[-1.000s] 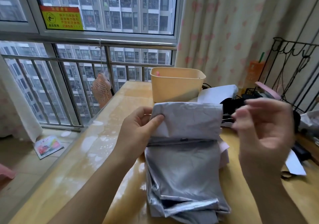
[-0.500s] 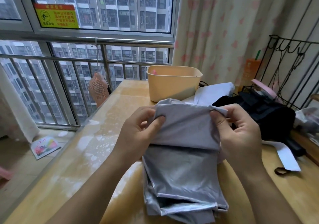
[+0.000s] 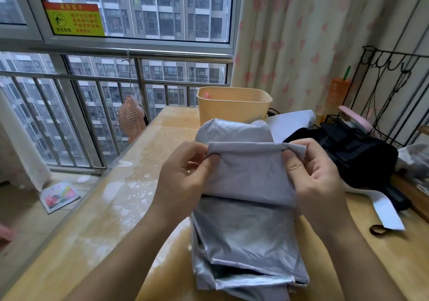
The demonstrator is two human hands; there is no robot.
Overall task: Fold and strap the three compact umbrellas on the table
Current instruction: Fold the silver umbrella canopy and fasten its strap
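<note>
The right hand [image 3: 318, 180] was loose in the air a second ago. Now it pinches the silver umbrella [image 3: 248, 226] canopy's top flap, thumb in front, just like the left hand [image 3: 183, 177]. The rest trails below their fingers over the table [image 3: 104, 231], so probably mid-fold, no strap yet.

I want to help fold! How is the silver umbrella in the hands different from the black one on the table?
The silver umbrella is shiny grey; the black umbrella is dark. The left hand and right hand pinch the silver umbrella's top fold; nobody touches the black umbrella, which lies on the table. The silver one is nearer. Both are loose fabric.
</note>
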